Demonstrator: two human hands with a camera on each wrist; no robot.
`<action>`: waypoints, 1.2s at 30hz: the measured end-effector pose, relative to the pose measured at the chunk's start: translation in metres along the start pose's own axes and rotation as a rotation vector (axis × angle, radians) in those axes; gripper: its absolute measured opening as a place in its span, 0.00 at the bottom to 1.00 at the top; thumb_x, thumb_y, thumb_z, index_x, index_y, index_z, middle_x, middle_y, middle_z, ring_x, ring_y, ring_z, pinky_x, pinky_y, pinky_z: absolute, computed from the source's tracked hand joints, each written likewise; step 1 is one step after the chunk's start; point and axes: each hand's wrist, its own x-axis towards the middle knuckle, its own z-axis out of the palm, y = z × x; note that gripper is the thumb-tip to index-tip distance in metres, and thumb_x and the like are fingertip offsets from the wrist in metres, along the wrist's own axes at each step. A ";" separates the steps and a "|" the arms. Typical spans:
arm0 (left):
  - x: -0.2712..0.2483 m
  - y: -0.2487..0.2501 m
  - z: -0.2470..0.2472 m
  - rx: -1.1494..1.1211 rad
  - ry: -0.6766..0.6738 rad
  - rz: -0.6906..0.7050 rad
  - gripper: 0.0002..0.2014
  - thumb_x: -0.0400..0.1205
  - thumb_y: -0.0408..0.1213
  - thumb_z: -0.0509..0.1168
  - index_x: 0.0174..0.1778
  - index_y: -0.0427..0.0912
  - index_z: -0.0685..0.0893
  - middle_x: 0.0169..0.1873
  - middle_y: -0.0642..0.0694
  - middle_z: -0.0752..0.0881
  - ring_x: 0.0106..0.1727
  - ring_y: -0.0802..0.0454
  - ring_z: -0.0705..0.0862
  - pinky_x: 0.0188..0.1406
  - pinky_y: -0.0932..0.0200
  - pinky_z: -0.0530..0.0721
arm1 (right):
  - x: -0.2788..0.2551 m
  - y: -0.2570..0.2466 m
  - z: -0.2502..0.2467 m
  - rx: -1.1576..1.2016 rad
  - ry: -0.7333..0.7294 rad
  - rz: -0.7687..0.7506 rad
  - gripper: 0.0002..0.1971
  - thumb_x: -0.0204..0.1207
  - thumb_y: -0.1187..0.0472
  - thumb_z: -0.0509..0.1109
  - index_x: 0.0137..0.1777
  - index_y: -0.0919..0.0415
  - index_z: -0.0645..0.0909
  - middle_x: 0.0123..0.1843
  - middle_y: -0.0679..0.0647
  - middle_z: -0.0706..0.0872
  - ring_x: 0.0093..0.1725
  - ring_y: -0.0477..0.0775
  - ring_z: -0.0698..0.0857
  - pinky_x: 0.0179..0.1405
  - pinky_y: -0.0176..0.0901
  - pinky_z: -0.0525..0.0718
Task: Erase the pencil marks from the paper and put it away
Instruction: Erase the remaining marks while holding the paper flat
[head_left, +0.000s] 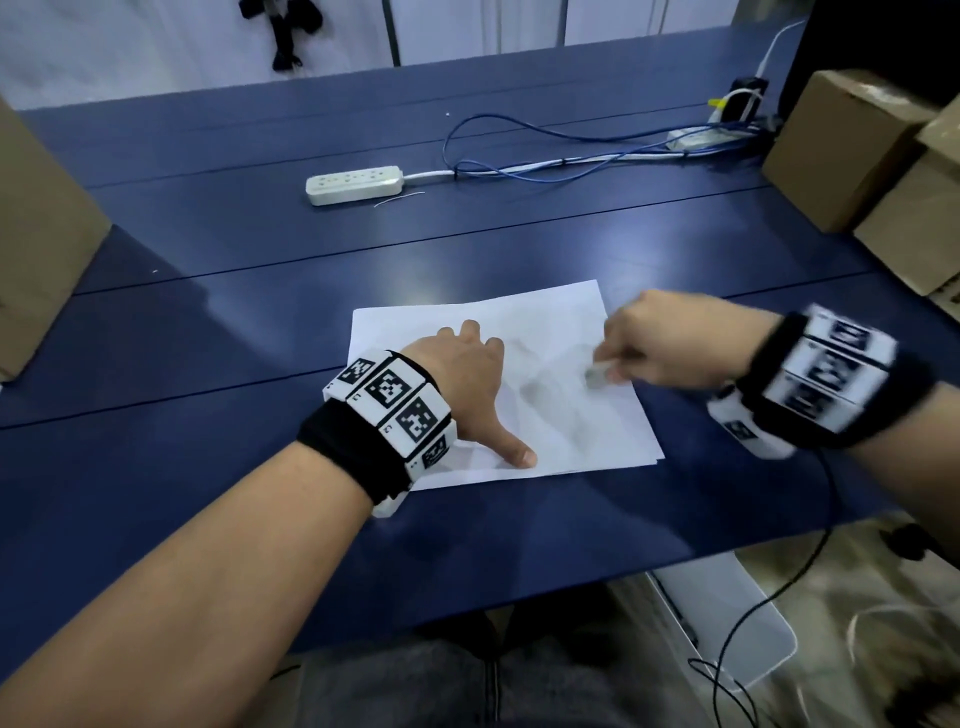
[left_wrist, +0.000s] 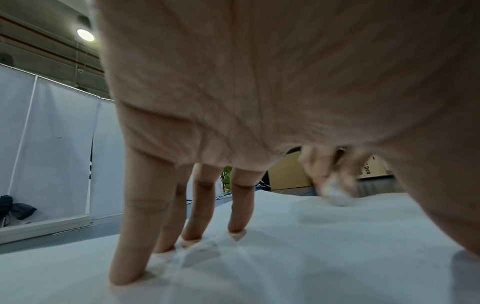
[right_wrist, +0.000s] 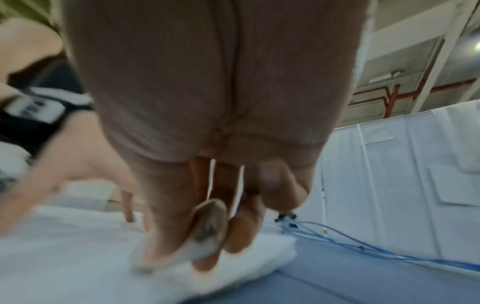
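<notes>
A white sheet of paper (head_left: 540, 415) with faint grey pencil smudges lies on the blue table (head_left: 208, 322). My left hand (head_left: 467, 379) presses its left part flat, fingers spread and straight on the paper (left_wrist: 311, 257), thumb near the front edge. My right hand (head_left: 649, 343) is blurred over the sheet's right side and pinches a small whitish eraser (head_left: 595, 376) against it. In the right wrist view the worn eraser (right_wrist: 207, 228) sits between thumb and fingers, touching the paper (right_wrist: 64, 257). The left wrist view shows the eraser (left_wrist: 337, 195) in the distance.
A white power strip (head_left: 353, 184) and blue cables (head_left: 545, 161) lie at the back of the table. Cardboard boxes (head_left: 872, 171) stand at the right, another box (head_left: 36, 244) at the left. A white bin (head_left: 737, 623) sits under the table's front right.
</notes>
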 end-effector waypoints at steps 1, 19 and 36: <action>0.000 0.000 0.000 0.001 -0.001 -0.003 0.52 0.55 0.80 0.69 0.63 0.43 0.71 0.54 0.47 0.69 0.60 0.45 0.74 0.57 0.45 0.81 | 0.009 0.004 -0.003 -0.017 0.032 0.039 0.13 0.78 0.39 0.66 0.52 0.42 0.87 0.43 0.44 0.88 0.50 0.54 0.84 0.48 0.54 0.87; -0.001 -0.002 0.002 -0.008 0.015 0.007 0.51 0.56 0.79 0.69 0.64 0.43 0.71 0.58 0.46 0.71 0.60 0.46 0.73 0.49 0.51 0.77 | -0.014 -0.008 0.003 -0.049 -0.047 -0.179 0.08 0.79 0.48 0.68 0.50 0.47 0.86 0.44 0.45 0.85 0.49 0.51 0.84 0.47 0.51 0.84; 0.000 -0.002 0.003 0.009 0.007 0.013 0.52 0.57 0.80 0.69 0.65 0.43 0.71 0.59 0.45 0.71 0.61 0.45 0.73 0.50 0.50 0.76 | -0.015 -0.015 0.009 0.104 -0.071 -0.152 0.09 0.75 0.49 0.70 0.54 0.44 0.87 0.40 0.41 0.86 0.46 0.48 0.83 0.49 0.51 0.85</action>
